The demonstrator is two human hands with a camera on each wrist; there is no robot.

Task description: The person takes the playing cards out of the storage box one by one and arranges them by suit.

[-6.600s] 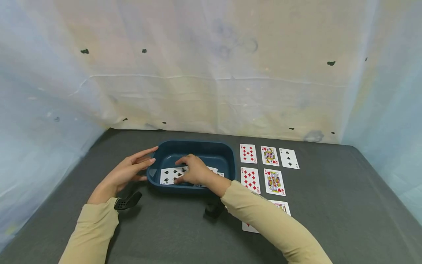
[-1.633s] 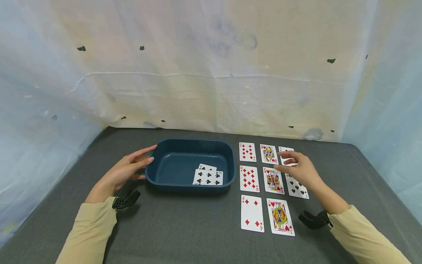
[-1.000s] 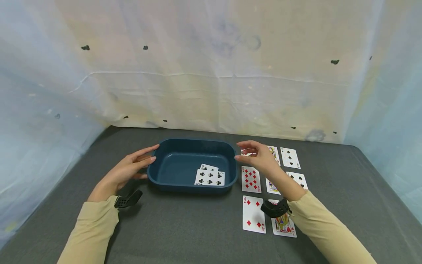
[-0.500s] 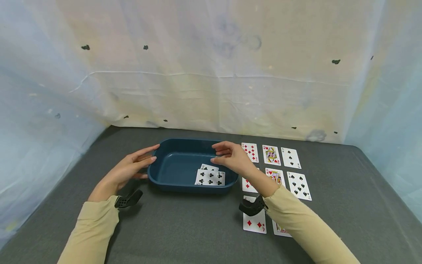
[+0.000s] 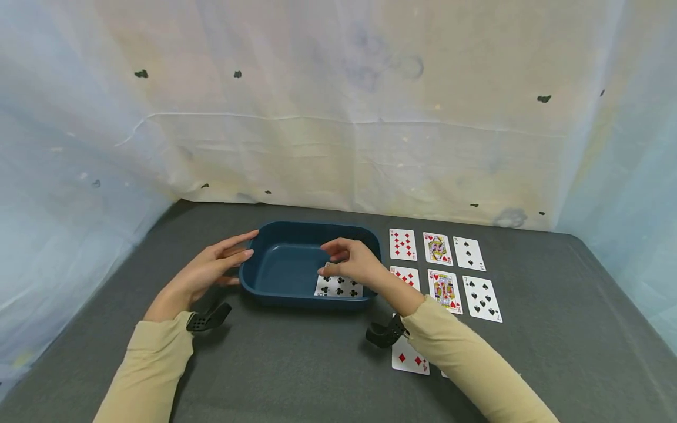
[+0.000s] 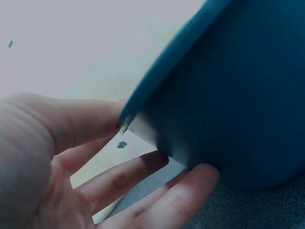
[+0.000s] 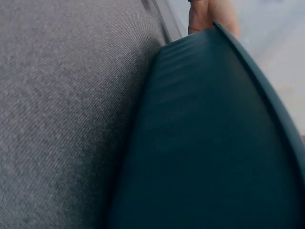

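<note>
A dark blue basin [image 5: 312,298] stands on the table. My left hand [image 5: 203,273] rests at its left end; in the left wrist view the thumb meets the rim and fingertips [image 6: 205,174] touch the outer wall. My right hand [image 5: 357,261] is inside the basin, its fingers loosely bent and thumb low over the six of clubs [image 5: 341,288]. Another card under it shows only a white corner beside the thumb. The right wrist view is filled by the basin's outer wall [image 7: 200,143], the right hand hidden there.
Right of the basin, face-up cards lie in rows: nine of diamonds [image 5: 403,244], a queen [image 5: 438,249], a spade card [image 5: 468,254], a ten of diamonds [image 5: 405,276], king [image 5: 445,291], seven of spades [image 5: 482,298] and four of diamonds [image 5: 409,358]. My right sleeve [image 5: 460,352] covers the jack.
The seven of spades went from the basin to the table at right. My right hand then came back left over the cards and down into the basin. The left hand stayed put.
</note>
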